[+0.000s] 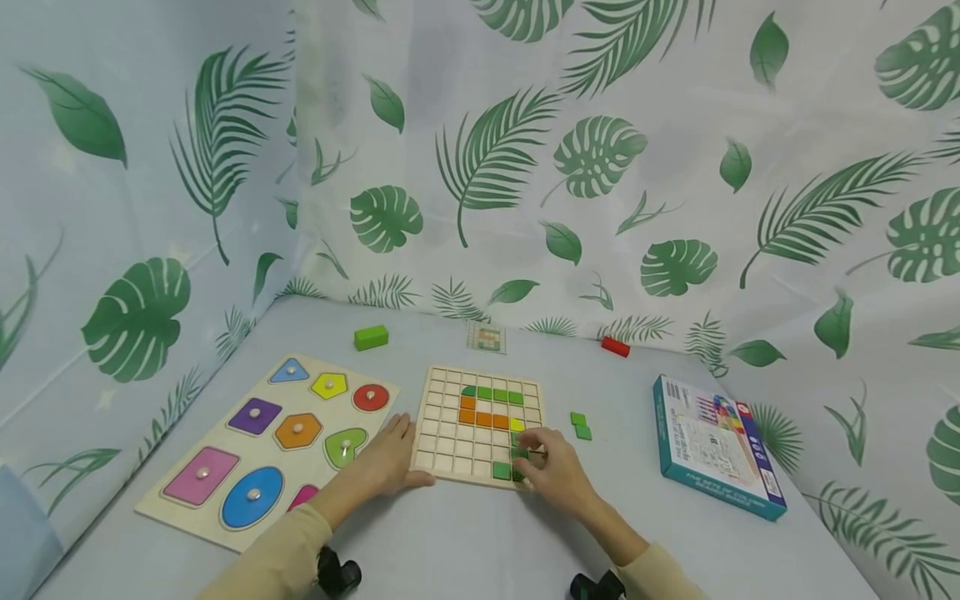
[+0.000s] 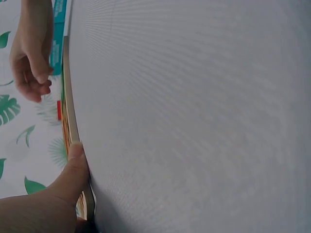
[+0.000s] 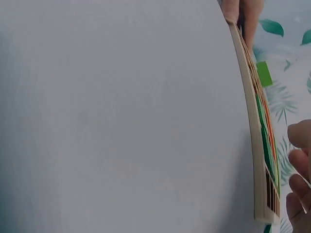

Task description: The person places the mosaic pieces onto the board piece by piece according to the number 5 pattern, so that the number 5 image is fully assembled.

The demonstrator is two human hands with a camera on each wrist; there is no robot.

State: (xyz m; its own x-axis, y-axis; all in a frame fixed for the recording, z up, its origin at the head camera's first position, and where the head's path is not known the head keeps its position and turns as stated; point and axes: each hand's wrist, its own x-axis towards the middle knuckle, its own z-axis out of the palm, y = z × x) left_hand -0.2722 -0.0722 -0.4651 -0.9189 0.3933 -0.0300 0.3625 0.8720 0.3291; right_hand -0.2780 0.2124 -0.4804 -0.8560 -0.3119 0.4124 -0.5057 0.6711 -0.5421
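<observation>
My left hand (image 1: 386, 454) rests at the left side of a wooden grid board (image 1: 442, 446), its fingers straight along that side. In the left wrist view its thumb (image 2: 75, 160) presses on the board's near edge. Over the board's right side hovers my right hand (image 1: 555, 471), fingers loosely bent and apart from the thumb, with nothing seen between them in the right wrist view. On the grid lie a row of green tiles (image 1: 500, 396), orange tiles (image 1: 483, 418), a yellow tile (image 1: 517, 425) and a dark green tile (image 1: 502, 471). My right fingers partly hide more green tiles.
Loose green tiles (image 1: 582, 432) lie right of the board. A knobbed shape puzzle (image 1: 247, 467) is at the left, a teal-sided box (image 1: 720, 446) at the right. Farther back are a green block (image 1: 371, 337), a patterned card (image 1: 487, 337) and a red piece (image 1: 615, 347).
</observation>
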